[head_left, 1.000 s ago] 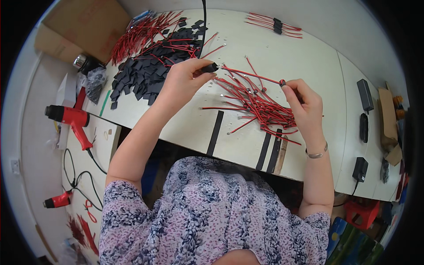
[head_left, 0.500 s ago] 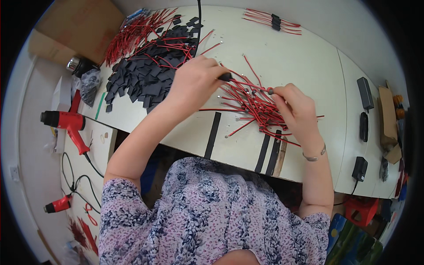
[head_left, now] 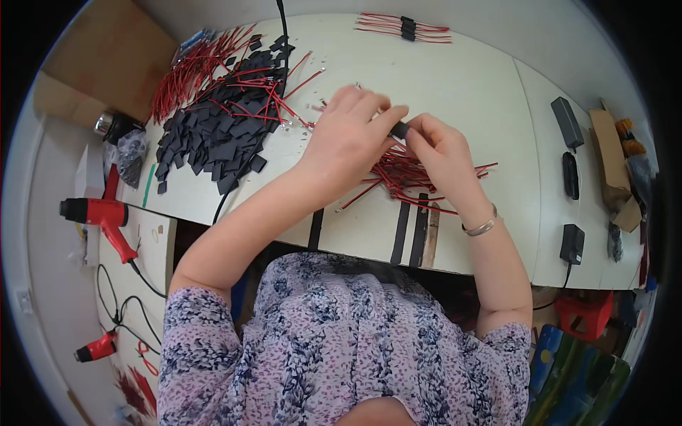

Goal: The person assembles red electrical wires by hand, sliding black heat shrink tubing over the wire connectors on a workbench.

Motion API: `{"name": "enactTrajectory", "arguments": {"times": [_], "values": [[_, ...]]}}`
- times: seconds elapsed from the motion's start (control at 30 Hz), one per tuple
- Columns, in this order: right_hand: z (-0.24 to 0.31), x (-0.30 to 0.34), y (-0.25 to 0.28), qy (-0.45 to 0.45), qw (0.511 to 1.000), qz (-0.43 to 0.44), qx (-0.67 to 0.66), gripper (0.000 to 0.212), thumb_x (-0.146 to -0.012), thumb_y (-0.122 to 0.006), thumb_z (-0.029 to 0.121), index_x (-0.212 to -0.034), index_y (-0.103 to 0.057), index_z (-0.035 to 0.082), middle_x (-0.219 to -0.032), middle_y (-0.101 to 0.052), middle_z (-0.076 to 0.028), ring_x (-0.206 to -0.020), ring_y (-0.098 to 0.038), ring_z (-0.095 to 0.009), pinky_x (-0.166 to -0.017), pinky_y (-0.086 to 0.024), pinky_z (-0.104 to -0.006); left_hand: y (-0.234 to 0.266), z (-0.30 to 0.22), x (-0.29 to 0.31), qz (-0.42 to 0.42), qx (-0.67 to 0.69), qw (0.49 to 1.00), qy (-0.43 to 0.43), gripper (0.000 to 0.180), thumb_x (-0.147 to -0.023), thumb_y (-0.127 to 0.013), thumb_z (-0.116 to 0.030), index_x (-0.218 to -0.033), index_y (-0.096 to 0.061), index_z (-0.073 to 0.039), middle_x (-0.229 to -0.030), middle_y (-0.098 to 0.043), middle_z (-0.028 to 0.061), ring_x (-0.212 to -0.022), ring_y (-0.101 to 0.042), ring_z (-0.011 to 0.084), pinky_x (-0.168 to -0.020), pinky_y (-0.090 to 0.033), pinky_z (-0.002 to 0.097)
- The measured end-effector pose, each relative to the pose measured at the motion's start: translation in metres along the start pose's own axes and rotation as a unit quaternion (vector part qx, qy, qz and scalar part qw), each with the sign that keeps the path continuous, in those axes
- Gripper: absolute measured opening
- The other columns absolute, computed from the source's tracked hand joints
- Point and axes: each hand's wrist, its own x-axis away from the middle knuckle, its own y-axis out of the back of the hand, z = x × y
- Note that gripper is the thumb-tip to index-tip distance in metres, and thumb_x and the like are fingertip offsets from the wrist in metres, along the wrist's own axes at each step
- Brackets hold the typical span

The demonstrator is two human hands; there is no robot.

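Note:
Above the work table, both my hands meet at a short black heat-shrink sleeve (head_left: pixel 399 130). My left hand (head_left: pixel 349 135) grips its left end between thumb and fingers, its other fingertips blurred. The thumb and fingers of my right hand (head_left: pixel 446 153) close on the sleeve's right end. Any wire inside the sleeve is hidden by my fingers. Just below my hands lies a tangled pile of red wires (head_left: pixel 398 174), partly covered by them. Left of my left hand spreads a heap of flat black sleeves (head_left: pixel 220 135) with several red wires (head_left: pixel 263 84) across it.
A bundle of red wires (head_left: pixel 192 74) lies at the far left. Sleeved wires (head_left: pixel 408 28) form a row at the back. A black cable (head_left: pixel 286 53) hangs over the heap. Red heat guns (head_left: pixel 106 213) rest at left; black adapters (head_left: pixel 566 122) lie on the right.
My right hand has come left to meet my left hand, which moved slightly relative to the table. The sleeve now sits between both hands; the red wire stretched between them no longer shows.

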Motion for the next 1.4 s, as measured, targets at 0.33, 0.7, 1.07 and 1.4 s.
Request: {"name": "enactTrajectory", "arguments": {"times": [0.33, 0.7, 1.07, 1.4], "values": [[-0.002, -0.001, 0.006, 0.002, 0.975, 0.049, -0.218, 0.015, -0.102, -0.056, 0.014, -0.104, -0.065, 0.002, -0.079, -0.057, 0.007, -0.066, -0.042, 0.0, -0.056, -0.033, -0.0174, 0.002, -0.037, -0.003, -0.082, 0.588, 0.681, 0.428, 0.028, -0.09, -0.071, -0.009, -0.117, -0.069, 0.0, -0.089, -0.061, -0.003, -0.075, -0.053, 0.0035, -0.066, -0.043, 0.0182], [-0.003, 0.0, 0.011, -0.045, 0.961, 0.045, -0.271, 0.013, -0.101, -0.057, 0.01, -0.107, -0.064, 0.001, -0.085, -0.057, 0.006, -0.069, -0.044, 0.0, -0.058, -0.034, -0.0165, -0.011, -0.026, -0.004, -0.106, 0.371, 0.888, 0.249, 0.024, -0.087, -0.074, -0.009, -0.11, -0.072, -0.005, -0.091, -0.065, 0.0059, -0.079, -0.061, 0.0142, -0.068, -0.05, 0.0264], [-0.016, -0.1, 0.05, 0.246, 0.929, -0.152, 0.231, 0.011, -0.093, -0.063, 0.006, -0.104, -0.063, 0.003, -0.083, -0.06, -0.009, -0.068, -0.06, -0.02, -0.064, -0.048, -0.0293, -0.02, -0.015, 0.005, -0.022, 0.499, 0.791, 0.353, 0.027, -0.089, -0.07, -0.005, -0.116, -0.068, -0.002, -0.086, -0.058, 0.0005, -0.075, -0.055, 0.0063, -0.065, -0.045, 0.0216], [-0.114, -0.236, 0.076, 0.281, 0.783, -0.166, 0.529, 0.015, -0.083, -0.07, 0.011, -0.096, -0.063, 0.011, -0.098, -0.064, -0.005, -0.094, -0.062, -0.028, -0.081, -0.051, -0.0424, -0.023, -0.014, 0.001, 0.001, 0.461, 0.819, 0.342, 0.018, -0.091, -0.069, -0.01, -0.108, -0.069, -0.001, -0.083, -0.059, 0.0065, -0.067, -0.058, 0.0126, -0.062, -0.048, 0.0265]]}}
